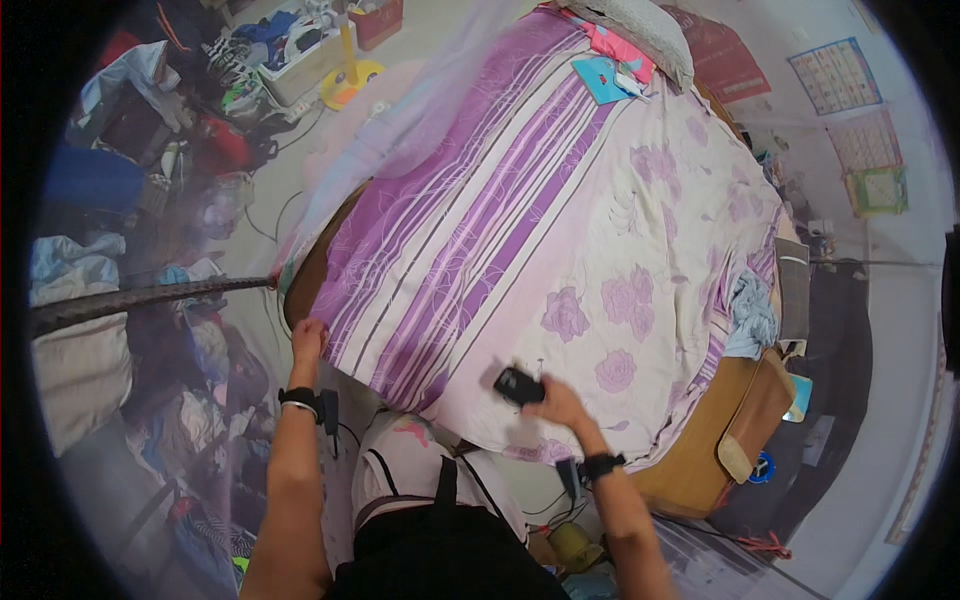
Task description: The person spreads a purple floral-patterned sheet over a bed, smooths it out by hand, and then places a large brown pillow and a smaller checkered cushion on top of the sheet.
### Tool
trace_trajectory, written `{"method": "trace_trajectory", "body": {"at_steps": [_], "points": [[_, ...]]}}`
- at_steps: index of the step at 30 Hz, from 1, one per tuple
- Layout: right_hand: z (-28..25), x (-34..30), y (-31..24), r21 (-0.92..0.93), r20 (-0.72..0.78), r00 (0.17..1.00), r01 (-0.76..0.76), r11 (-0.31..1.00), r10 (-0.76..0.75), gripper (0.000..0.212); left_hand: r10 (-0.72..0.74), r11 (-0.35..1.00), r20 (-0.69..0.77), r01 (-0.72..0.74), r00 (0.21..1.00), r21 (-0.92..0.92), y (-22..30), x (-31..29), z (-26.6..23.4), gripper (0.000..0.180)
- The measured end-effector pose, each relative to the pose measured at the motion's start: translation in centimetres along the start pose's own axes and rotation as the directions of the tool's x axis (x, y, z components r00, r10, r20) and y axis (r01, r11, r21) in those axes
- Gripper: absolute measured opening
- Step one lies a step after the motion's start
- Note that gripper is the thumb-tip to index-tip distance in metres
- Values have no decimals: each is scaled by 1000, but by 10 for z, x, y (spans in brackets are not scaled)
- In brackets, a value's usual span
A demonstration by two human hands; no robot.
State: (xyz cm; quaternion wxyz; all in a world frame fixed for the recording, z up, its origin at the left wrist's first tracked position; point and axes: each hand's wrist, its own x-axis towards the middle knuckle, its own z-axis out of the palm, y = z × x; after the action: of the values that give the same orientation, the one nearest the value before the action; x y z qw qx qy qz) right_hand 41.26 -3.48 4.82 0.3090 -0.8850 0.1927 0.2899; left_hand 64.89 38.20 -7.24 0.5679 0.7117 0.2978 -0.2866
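A bedsheet (pixel 440 260) with purple and white stripes on the left and pale purple roses on the right covers the bed. At its near left corner, my left hand (pixel 309 340) has its fingers curled on the sheet's edge. My right hand (pixel 560 403) is closed around a small black oblong object (pixel 519 386) over the pale near part of the sheet. Motion blurs that object, and its kind cannot be made out. Both wrists wear black straps with a small device attached.
A pillow (pixel 645 35), a pink cloth and a blue booklet (pixel 597 80) lie at the far end. Light blue cloth (pixel 752 315) rests at the right edge, near a wooden board (pixel 690 475). A sheer net (pixel 420 110) hangs left. Piled clothes (pixel 200 420) cover the left side.
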Motion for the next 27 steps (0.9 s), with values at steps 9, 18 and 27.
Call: {"method": "trace_trajectory", "body": {"at_steps": [9,18,27], "points": [[-172,85,-67,-310,-679,671,107,945,-299,68,485,822,-317,-301,815,483,-21,81,-19,16],[53,28,70,113,103,955,-290,950,279,60,40,969,-9,-37,999,243,15,54,3,15],[97,13,50,411,129,986,-151,899,107,36,-183,907,359,16,915,421,31,-3,74,21]]}}
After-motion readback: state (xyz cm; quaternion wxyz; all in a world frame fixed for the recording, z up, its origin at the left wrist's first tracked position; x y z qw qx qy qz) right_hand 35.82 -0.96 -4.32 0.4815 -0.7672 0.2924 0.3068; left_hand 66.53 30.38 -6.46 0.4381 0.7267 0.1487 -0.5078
